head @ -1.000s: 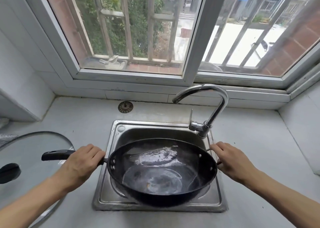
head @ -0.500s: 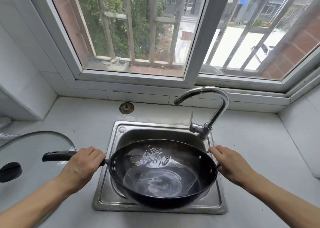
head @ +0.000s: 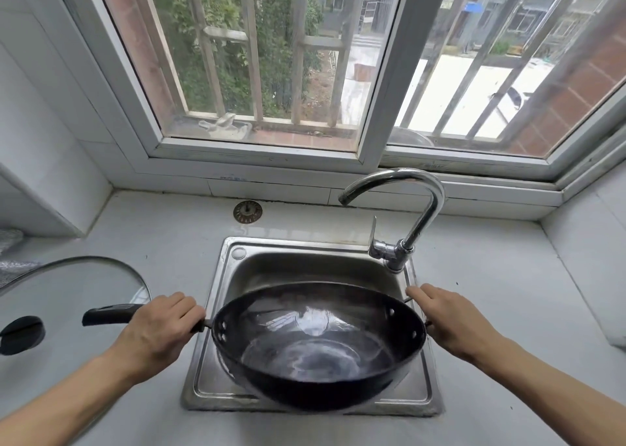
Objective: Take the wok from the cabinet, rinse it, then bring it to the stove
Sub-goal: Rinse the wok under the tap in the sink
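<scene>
A black wok (head: 318, 347) hangs over the steel sink (head: 305, 259), with a shallow pool of water shining in its bottom. My left hand (head: 159, 330) grips the long black handle close to the bowl, and the handle's end sticks out to the left. My right hand (head: 450, 320) holds the small helper handle on the wok's right rim, fingers curled over it. The chrome tap (head: 406, 215) arches over the back of the sink with no water running from it.
A glass lid (head: 67, 293) with a black knob lies on the grey counter (head: 491, 293) to the left. A round sink strainer (head: 247, 212) rests behind the sink by the wall. A barred window fills the back; tiled walls close both sides.
The wok has tipped slightly and the water inside has swirled across its bottom. Both hands keep their grip in the same places.
</scene>
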Tool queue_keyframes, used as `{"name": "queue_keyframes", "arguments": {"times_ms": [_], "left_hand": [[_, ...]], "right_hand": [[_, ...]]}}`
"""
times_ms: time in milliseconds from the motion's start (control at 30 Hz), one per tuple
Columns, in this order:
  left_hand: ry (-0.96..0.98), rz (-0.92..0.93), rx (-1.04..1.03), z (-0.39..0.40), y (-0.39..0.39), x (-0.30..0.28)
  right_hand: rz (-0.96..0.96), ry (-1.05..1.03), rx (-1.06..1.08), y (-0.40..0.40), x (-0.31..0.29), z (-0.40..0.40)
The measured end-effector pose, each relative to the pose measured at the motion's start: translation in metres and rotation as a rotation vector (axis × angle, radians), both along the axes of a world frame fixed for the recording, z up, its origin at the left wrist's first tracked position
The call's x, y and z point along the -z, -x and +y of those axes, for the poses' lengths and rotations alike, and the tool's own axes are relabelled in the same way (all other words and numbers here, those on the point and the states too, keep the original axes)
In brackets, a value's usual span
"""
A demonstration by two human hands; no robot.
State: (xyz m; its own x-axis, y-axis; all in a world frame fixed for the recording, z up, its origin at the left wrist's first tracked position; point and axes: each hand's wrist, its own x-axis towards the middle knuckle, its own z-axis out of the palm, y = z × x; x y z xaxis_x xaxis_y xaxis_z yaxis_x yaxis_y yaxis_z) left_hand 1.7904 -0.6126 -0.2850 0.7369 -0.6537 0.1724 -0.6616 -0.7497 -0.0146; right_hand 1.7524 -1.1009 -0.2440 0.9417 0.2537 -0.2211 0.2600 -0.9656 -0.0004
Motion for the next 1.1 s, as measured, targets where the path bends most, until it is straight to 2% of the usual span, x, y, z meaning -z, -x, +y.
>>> {"name": "queue_keyframes", "arguments": {"times_ms": [233, 367, 600, 700, 833, 933, 1100], "left_hand": [[-0.031, 0.029, 0.0, 0.002, 0.004, -0.003], [0.027, 0.072, 0.013, 0.006, 0.009, 0.0], [0.057, -0.011, 0.002, 0.007, 0.012, 0.005], [0.053, 0.012, 0.002, 0.008, 0.016, 0.006], [0.048, 0.077, -0.006, 0.011, 0.02, 0.004], [0.086, 0.08, -0.012, 0.013, 0.024, 0.0], [0.089, 0.012, -0.022, 0.011, 0.028, -0.008]], "right_hand": [[0.022, -0.052, 0.047, 0.0, 0.005, 0.002], [0.035, -0.129, 0.076, 0.0, 0.001, 0.001], [0.032, 0.009, -0.017, 0.009, 0.007, 0.0], [0.035, 0.012, 0.005, 0.011, 0.01, -0.001], [0.082, -0.097, 0.063, 0.011, 0.004, -0.001], [0.044, -0.168, 0.071, 0.015, -0.002, -0.003], [-0.031, -0.055, 0.033, 0.021, -0.008, 0.0]]}}
